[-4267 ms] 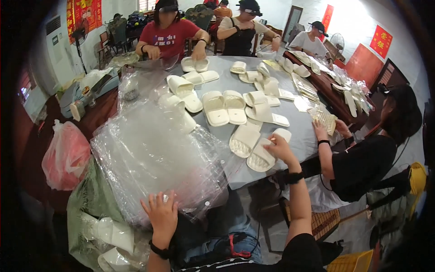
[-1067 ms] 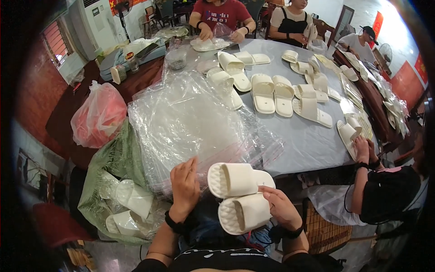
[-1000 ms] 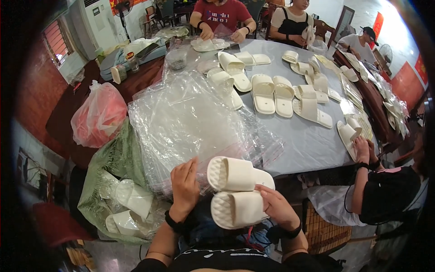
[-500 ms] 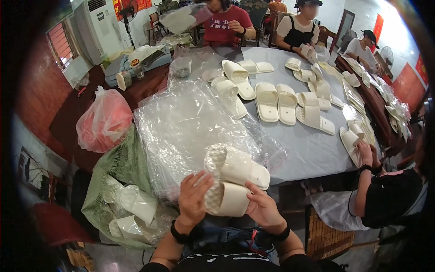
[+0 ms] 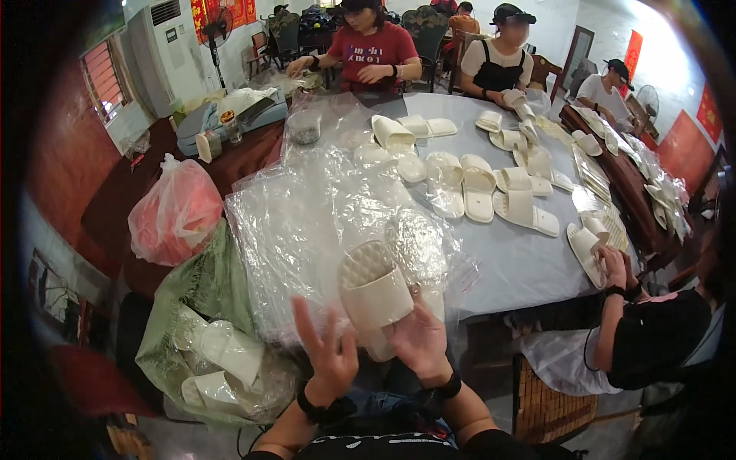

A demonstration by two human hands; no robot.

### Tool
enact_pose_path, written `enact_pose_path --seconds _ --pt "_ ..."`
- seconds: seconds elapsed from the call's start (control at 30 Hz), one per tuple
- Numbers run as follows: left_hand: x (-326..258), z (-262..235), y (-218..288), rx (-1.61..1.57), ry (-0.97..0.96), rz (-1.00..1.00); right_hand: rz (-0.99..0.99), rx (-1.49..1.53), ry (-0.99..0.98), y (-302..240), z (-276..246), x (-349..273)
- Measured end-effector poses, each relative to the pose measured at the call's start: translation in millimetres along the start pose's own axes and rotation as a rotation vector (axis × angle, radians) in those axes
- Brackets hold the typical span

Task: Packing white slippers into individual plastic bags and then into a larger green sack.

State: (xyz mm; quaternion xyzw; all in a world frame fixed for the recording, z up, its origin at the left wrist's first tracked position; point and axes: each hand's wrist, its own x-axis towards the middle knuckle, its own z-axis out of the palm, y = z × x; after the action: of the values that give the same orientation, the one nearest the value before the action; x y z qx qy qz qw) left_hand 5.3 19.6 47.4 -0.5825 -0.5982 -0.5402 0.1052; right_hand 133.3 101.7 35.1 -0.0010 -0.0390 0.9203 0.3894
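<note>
Left fingers (image 5: 303,322) blurred, slipper (image 5: 376,295) partly behind right fingers (image 5: 419,311)

Head-worn fisheye, angled down, near table (image 5: 506,270)

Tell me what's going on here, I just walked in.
The person's right hand holds a white slipper by a spread of clear plastic bags; the left hand is open beside it, fingers spread. Whether that slipper is inside a bag is hard to tell. More white slippers lie across the grey-covered table. At the right, a co-worker's hands are on another slipper; at the left, a green sack holds plastic-wrapped slippers.
</note>
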Motion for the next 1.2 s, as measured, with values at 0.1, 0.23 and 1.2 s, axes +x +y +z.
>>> enact_pose_path --seconds 0.1,0.23,1.2 --pt "-2 9 -18 -0.207 0.208 -0.365 0.011 -0.006 0.013 4 6 6" --pt "-13 -1 -25 -0.265 -0.143 -0.531 -0.019 0.143 -0.039 6 -10 29" --pt "-7 -34 -11 -0.818 -0.132 -0.831 1.266 3.263 0.468 2 25 5"
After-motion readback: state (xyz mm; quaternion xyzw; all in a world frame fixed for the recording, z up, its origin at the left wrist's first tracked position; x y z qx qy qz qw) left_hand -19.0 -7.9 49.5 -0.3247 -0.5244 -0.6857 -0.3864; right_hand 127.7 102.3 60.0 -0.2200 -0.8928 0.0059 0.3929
